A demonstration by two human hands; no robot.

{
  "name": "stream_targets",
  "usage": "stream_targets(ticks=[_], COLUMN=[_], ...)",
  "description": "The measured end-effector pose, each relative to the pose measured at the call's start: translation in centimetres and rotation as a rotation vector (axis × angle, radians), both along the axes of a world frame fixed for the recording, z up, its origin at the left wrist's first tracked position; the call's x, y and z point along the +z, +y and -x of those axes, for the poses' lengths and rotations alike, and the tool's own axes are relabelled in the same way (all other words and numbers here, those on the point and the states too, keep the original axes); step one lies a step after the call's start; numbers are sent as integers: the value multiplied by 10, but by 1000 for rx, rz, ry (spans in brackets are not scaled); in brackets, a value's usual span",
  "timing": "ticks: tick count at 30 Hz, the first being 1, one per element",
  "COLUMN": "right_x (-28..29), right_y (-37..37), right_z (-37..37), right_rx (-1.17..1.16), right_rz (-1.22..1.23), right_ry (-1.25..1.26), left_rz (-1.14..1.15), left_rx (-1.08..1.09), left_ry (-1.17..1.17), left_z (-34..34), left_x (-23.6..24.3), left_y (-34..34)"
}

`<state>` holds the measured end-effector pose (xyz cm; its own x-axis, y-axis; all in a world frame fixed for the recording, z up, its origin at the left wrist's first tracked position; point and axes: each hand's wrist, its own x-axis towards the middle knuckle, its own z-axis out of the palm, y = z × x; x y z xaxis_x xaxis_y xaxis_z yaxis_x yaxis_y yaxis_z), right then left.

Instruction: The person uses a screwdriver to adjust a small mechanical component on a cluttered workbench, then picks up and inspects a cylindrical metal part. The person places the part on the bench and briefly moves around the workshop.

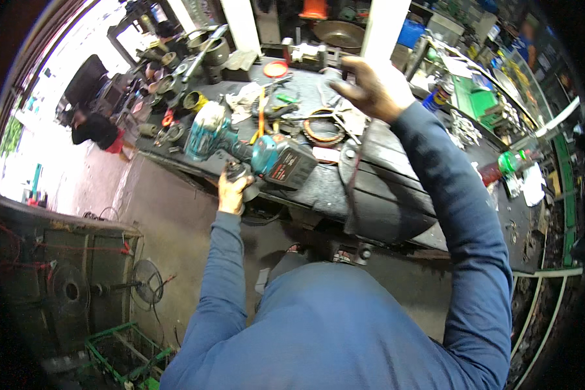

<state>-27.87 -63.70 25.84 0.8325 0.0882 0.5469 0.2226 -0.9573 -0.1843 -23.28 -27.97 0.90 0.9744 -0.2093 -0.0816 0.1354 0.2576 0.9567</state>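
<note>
My left hand (231,194) is at the near edge of the workbench, its fingers wrapped round a dark, roundish metal part (239,172); the part's exact kind does not show. Just beyond it lies a teal cordless power tool (205,138) with a large black battery pack (291,168) toward me. My right hand (374,91) is raised over the far side of the bench, thumb and fingers apart, with nothing visible held. Below that hand is a ring-shaped coil (324,127) with copper-coloured edges. A dark ribbed metal piece (396,175) lies under my right forearm.
The cluttered workbench (318,188) carries an orange-handled tool (261,114), a red round lid (275,69), a vise-like metal device (304,53) and a spray can (438,95). A green-capped bottle (510,161) lies at right. Another person (101,130) is beyond, at left.
</note>
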Motion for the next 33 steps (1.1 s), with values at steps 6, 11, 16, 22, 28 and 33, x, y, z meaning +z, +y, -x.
stream_targets(ticks=[6, 11, 16, 22, 28, 33], right_x=[-34, -43, -41, -112, -198, -215], right_y=[-26, 0, 52, 159, 243, 258], right_z=[47, 29, -28, -127, -195, -197], right_rx=[-222, -180, -87, 263, 108, -27], right_rz=[3, -42, 17, 190, 263, 289], right_ry=[349, 424, 607, 662, 939, 976], left_rz=[182, 106, 44, -15, -134, 71], left_rx=[-135, -165, -191, -228, -126, -150], left_ry=[118, 150, 141, 112, 65, 165], left_z=[-25, -38, -38, -34, -27, -24], left_x=[-17, -33, -46, -40, -40, -82], left_y=[-18, -12, -2, 10, -6, -16])
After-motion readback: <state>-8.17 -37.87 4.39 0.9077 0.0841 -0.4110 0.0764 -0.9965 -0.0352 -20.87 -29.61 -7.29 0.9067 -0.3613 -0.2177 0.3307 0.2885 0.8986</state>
